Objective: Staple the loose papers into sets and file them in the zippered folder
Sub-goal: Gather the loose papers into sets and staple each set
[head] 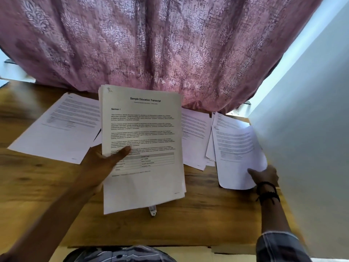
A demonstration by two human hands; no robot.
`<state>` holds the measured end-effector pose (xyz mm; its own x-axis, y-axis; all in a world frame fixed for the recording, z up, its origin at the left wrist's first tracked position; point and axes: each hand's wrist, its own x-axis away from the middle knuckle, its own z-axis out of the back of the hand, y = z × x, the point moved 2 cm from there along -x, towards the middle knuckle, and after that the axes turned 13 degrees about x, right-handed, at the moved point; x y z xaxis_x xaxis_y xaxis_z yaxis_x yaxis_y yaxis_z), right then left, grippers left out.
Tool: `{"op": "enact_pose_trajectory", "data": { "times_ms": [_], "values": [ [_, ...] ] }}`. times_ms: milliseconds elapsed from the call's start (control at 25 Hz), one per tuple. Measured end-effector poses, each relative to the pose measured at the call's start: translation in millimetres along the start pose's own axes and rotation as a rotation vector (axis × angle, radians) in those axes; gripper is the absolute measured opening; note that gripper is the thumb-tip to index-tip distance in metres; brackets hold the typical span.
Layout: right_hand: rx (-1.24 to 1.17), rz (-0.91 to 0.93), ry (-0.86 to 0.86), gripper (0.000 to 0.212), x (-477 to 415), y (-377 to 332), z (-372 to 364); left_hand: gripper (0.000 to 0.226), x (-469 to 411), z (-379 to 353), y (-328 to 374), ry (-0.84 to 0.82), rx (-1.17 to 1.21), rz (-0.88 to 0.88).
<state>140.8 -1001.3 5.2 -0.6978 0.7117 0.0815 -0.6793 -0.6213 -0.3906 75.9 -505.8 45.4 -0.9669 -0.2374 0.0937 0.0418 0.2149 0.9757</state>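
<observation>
My left hand [102,163] grips a stapled set of papers [143,182] headed "Sample Education Transcript", held up over the middle of the wooden table [207,220], thumb on its front. A staple shows in the set's top left corner. My right hand [264,175] pinches the lower right corner of a curled loose sheet [238,152] near the table's right edge. Below the held set, the tip of a small metal stapler [152,210] pokes out. No zippered folder is visible.
Loose printed sheets lie on the left [58,129] and right [194,137] of the table. A pink patterned curtain [160,44] hangs along the far edge. A pale wall [311,129] closes the right side.
</observation>
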Motion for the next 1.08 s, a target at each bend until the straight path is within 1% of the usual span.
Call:
{"op": "enact_pose_trajectory", "data": {
  "times_ms": [40,200,320,400,480,520,640,680,760,840,960,1000,1080],
  "values": [
    [-0.058,0.023,0.072,0.051,14.8,-6.4,7.3,0.026,1.8,0.8,1.3,0.000,0.027,0.008],
    [-0.250,0.142,0.269,0.049,75.9,-28.4,33.6,0.044,6.3,14.0,3.5,-0.009,0.134,0.049],
    [-0.401,0.237,0.320,0.042,118.4,-47.0,52.7,0.050,10.4,23.8,5.2,-0.008,0.211,0.087],
    [-0.461,0.332,0.304,0.038,149.2,-60.7,60.6,0.049,11.9,28.8,8.1,-0.019,0.250,0.097],
    [-0.543,0.399,0.209,0.031,181.1,-74.8,60.1,0.049,12.4,35.9,11.5,-0.035,0.287,0.109],
    [-0.617,0.415,0.107,0.028,196.3,-81.7,55.6,0.054,12.8,39.8,13.6,-0.043,0.307,0.120],
    [-0.825,0.415,-0.286,0.033,233.4,-102.5,30.4,0.083,13.9,51.5,21.8,-0.067,0.341,0.175],
    [-0.901,0.390,-0.399,0.036,241.7,-108.5,20.5,0.088,13.6,54.9,24.8,-0.074,0.341,0.185],
    [-1.034,0.337,-0.591,0.039,258.2,-121.3,4.5,0.091,11.8,62.6,29.3,-0.070,0.339,0.189],
    [-1.103,0.324,-0.715,0.046,271.9,-130.4,-13.1,0.090,6.7,72.5,31.1,-0.039,0.317,0.173],
    [-1.090,0.320,-0.842,0.075,285.1,-140.5,-35.7,0.088,-0.6,87.2,33.9,-0.015,0.309,0.152],
    [-1.064,0.330,-0.881,0.078,285.6,-143.5,-40.7,0.086,-2.7,91.3,36.6,-0.017,0.310,0.133],
    [-1.019,0.431,-0.926,0.071,282.8,-154.9,-40.8,0.078,-5.9,97.5,45.9,-0.043,0.302,0.065]
  ]
}}
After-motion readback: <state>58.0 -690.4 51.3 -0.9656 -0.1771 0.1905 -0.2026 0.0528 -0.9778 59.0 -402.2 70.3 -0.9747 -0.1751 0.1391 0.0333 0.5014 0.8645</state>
